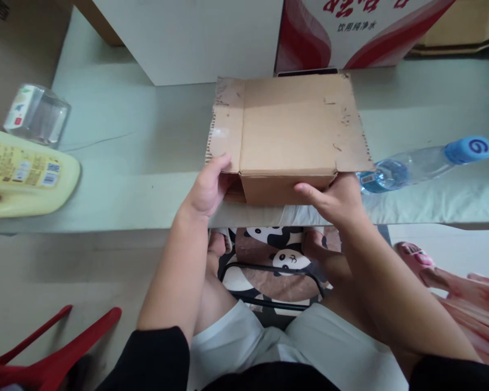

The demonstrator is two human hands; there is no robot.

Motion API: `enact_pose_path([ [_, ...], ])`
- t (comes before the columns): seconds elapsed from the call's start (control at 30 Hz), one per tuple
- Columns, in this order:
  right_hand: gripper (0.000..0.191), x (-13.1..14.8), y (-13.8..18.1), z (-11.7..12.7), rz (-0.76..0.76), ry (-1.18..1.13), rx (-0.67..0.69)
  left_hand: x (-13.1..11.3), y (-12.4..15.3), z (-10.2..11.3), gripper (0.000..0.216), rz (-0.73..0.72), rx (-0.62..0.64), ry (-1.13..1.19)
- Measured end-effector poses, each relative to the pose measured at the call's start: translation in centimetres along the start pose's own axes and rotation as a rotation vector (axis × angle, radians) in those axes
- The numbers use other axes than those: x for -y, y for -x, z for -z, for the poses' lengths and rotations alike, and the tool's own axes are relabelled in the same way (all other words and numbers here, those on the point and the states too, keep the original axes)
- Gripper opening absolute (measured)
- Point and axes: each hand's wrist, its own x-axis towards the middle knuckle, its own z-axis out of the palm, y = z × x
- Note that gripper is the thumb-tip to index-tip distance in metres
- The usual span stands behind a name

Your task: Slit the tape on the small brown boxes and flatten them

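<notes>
Head view, pale table (126, 157), box (289, 130), cartons (212, 38) behind

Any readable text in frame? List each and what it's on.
"饮用纯净水": red-and-white carton; bigger red characters above are cut off.
"6", possibly: blue cap of the water bottle.
Yellow bottle label, glass jar label: too blurred to read.
Cardboard box: no print seen.
</notes>
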Motion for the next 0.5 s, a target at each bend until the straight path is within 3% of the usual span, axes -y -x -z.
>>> enact_pose_path([
  [0.13, 0.077, -0.4, -0.3, 0.1, -0.019, 0.104, -0.201, 0.3, -0.5, 0.8, 0.036, -0.107, -0.097, -0.111],
  [0.2, 0.067, -0.5, -0.4, 0.2, -0.033, 0.093, -0.282, 0.2, -0.8, 1.3, 0.033, -0.174, -0.197, -0.196],
  [0.3, 0.048, -0.3, -0.5, 0.4, -0.066, -0.1, -0.265, -0.2, -0.8, 1.9, 0.026, -0.268, -0.335, -0.322],
  [0.37, 0.046, -0.2, -0.5, 0.4, -0.138, -0.26, -0.236, -0.5, -0.6, 2.0, 0.023, -0.278, -0.344, -0.368],
  [0.5, 0.037, -0.4, -0.6, 0.0, -0.217, -0.471, -0.253, -0.9, -0.2, 1.8, 0.029, -0.155, -0.274, -0.275],
])
